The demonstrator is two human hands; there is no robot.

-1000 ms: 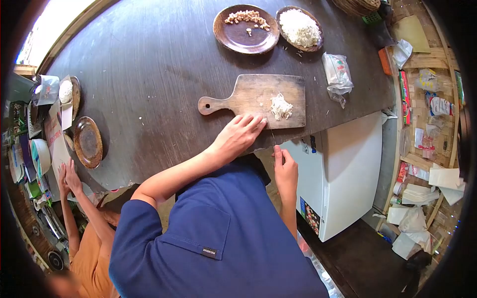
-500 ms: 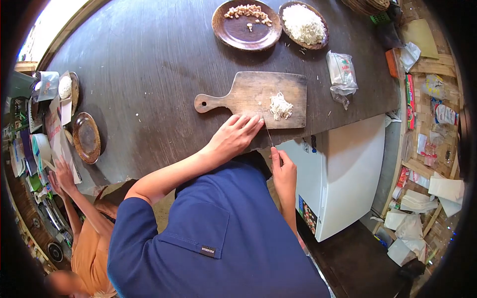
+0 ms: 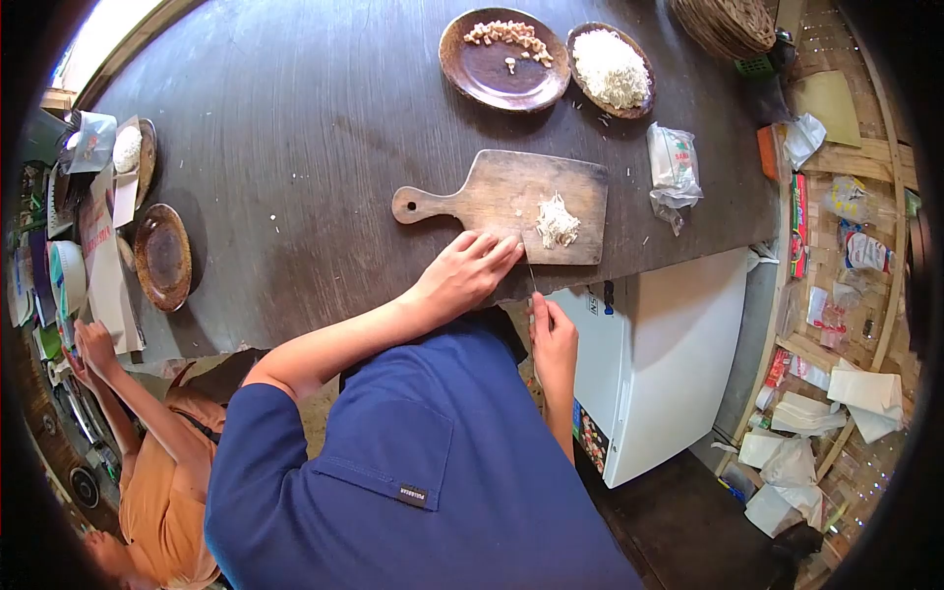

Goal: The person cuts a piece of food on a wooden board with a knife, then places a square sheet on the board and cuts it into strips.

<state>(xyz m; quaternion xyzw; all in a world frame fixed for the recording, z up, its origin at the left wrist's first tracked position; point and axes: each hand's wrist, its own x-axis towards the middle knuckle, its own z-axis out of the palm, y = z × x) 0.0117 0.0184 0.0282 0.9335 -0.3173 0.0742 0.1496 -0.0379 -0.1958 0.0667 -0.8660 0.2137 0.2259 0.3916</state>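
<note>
Dark table point(image 3: 295, 147) stays the same, but my right hand point(image 3: 553, 339), shut tight on the knife point(image 3: 531, 275), has crept up to the cutting board point(image 3: 472, 197), where my left hand point(image 3: 462, 277) lies flat and open near the white pile point(image 3: 558, 221), so I think the chopping is not done.

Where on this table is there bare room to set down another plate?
The widest bare stretch of table lies between the empty plate at the left and the cutting board. A strip runs between the board and the far plate. It is crowded at the board's near edge, with the left hand, right hand and knife, and beside the plastic bag.
</note>
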